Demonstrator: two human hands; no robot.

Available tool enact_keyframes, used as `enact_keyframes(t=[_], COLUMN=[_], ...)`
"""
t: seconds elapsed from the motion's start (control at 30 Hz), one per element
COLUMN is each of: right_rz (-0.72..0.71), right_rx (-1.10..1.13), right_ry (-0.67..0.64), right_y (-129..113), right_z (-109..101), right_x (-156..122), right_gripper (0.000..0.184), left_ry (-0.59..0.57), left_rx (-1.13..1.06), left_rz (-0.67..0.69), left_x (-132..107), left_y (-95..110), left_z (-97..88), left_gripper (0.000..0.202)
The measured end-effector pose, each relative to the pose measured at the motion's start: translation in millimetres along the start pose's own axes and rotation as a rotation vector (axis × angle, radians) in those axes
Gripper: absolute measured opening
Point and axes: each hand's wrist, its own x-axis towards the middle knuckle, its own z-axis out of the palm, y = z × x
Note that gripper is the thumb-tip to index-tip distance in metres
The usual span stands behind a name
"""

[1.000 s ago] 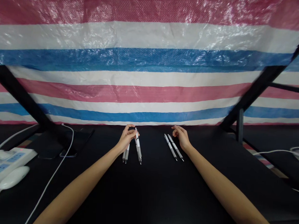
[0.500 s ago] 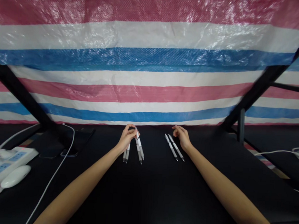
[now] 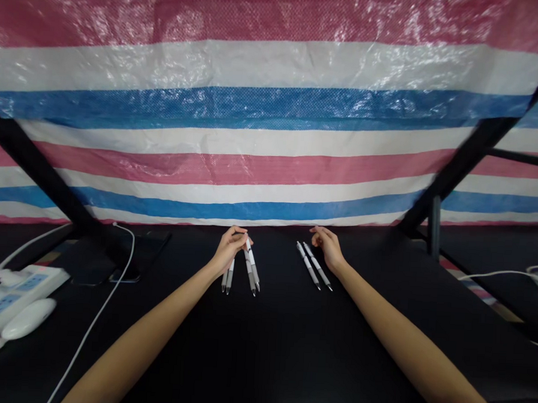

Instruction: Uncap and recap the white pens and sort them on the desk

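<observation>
Power strip (image 3: 51, 276): far left, its markings too blurred to read.
Left hand (image 3: 228, 250): pinches a white-and-gray pen (image 3: 253, 264) by its upper end; three similar pens (image 3: 229, 279) lie near it on the black table (image 3: 261, 351).
Right hand (image 3: 328, 247): curled beside two more pens (image 3: 318, 266); whether it grips anything, cannot tell.
</observation>
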Motion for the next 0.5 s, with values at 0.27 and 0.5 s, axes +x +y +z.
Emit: enact_keyframes(t=[0.27,0.5], right_rz=[-0.004,-0.003], right_rx=[-0.019,-0.050], right_ry=[-0.002,0.000], right_y=[-1.9,-3.2], right_z=[0.5,1.1], right_x=[-0.8,-1.3], right_gripper=[0.035,0.036], left_ry=[-0.025,-0.002], left_rx=[0.019,0.009], left_rz=[0.009,0.006], left_x=[1.6,1.4], left_y=[-3.0,-1.8], left_z=[-2.1,-0.2], left_gripper=[0.027,0.025])
